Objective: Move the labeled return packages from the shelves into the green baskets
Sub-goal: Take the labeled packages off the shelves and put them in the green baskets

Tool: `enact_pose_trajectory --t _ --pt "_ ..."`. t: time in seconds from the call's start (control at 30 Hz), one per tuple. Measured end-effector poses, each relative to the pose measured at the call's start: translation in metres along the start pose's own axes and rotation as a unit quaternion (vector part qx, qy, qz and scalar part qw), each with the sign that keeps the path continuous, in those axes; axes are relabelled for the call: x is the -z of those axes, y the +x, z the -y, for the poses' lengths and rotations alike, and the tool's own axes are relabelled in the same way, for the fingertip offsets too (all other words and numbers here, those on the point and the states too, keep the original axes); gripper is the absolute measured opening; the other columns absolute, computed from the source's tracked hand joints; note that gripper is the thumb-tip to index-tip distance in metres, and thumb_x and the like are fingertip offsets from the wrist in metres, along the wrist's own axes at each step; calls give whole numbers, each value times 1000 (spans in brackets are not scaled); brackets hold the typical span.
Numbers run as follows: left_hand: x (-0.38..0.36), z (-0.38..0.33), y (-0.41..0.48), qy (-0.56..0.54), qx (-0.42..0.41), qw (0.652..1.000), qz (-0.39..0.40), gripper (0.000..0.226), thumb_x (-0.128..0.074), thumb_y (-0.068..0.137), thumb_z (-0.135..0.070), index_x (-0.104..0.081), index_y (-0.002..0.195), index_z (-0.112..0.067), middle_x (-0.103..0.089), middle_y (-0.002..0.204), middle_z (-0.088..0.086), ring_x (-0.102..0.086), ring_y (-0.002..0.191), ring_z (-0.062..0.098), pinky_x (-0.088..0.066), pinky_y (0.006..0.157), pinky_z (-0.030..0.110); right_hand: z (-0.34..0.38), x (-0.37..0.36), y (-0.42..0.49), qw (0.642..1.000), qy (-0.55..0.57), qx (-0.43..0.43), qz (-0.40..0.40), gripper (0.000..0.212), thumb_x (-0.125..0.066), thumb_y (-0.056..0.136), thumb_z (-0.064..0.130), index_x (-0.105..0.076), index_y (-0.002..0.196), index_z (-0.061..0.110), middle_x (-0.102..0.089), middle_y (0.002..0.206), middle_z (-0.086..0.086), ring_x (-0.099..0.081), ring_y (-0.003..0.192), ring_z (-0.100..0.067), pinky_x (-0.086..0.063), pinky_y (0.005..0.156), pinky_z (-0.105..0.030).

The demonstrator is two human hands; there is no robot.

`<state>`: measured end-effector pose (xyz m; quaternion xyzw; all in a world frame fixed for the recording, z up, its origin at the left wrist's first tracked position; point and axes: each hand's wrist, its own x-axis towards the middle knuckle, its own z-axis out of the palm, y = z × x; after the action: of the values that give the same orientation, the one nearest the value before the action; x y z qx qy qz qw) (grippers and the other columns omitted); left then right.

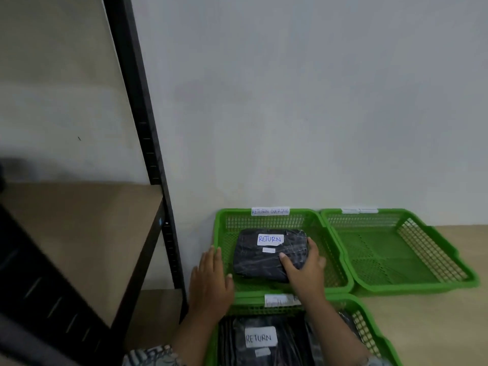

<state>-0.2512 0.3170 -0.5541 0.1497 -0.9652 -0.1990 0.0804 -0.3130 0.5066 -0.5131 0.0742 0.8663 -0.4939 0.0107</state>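
A black wrapped package [264, 256] with a white "RETURN" label lies inside the far left green basket [332, 249], which carries a "RETURN OVERDUE" tag. My right hand [303, 268] grips the package's right near corner, thumb on top. My left hand [211, 281] hovers flat with straight fingers over that basket's left rim, holding nothing. A second black package [266, 339] labelled "RETURN" lies in the near green basket [369, 331], under my forearms.
A third green basket [406, 249] stands to the right against the wall. A black metal shelf frame [148, 143] with a brown shelf board [79, 233] rises on the left. The baskets sit on a light wooden floor [435, 326].
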Motion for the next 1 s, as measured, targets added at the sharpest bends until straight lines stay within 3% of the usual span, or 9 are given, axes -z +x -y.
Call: enact_pose_trajectory --t 0.13,0.4,0.6,0.73,0.83,0.93,1.0 --pt "-12 -4 16 15 42 999 24 72 -44 92 -32 -6 148 -7 -12 155 11 -16 140 25 -19 114 41 -9 -28 34 998 -31 -27 50 82 -69 83 34 -20 148 17 -27 138 -24 -48 115 -40 -43 96 -39" --pt "-29 3 19 15 40 999 -18 73 -62 77 -21 -33 140 0 -41 142 20 -40 129 35 -38 101 53 -19 -79 89 989 -103 -63 82 73 -67 85 32 -28 142 6 -38 136 -25 -45 122 -41 -40 100 -44" --pt "-34 5 21 31 46 998 -27 69 -47 73 -25 -35 137 0 -49 136 19 -48 124 34 -41 94 53 -17 -100 109 972 -226 -20 60 69 -62 83 49 -41 131 5 -54 128 -19 -52 115 -35 -48 92 -43" --pt "-35 7 22 31 47 998 -16 69 -34 74 -30 -36 137 0 -48 137 19 -47 125 33 -42 94 53 -11 -102 112 969 -238 -30 65 66 -60 85 50 -43 127 3 -56 124 -20 -54 112 -35 -49 89 -41" --pt "-33 6 21 25 49 998 -6 71 -32 79 -32 -29 142 0 -38 145 19 -36 133 33 -35 102 53 -4 -94 110 972 -223 -28 69 71 -58 86 48 -35 135 2 -49 128 -23 -49 117 -37 -47 93 -44" --pt "-29 4 22 39 46 998 29 71 -33 92 -36 -2 148 -5 -5 156 13 -5 143 26 -12 114 43 3 -77 95 974 -217 7 58 71 -56 88 48 -31 139 7 -45 132 -23 -45 122 -36 -45 95 -45" --pt "-24 3 23 37 45 997 41 74 -34 96 -42 7 147 -9 6 157 10 5 143 24 -6 114 41 6 -66 80 971 -226 45 59 67 -54 89 47 -32 139 9 -44 132 -19 -43 123 -32 -45 97 -43"
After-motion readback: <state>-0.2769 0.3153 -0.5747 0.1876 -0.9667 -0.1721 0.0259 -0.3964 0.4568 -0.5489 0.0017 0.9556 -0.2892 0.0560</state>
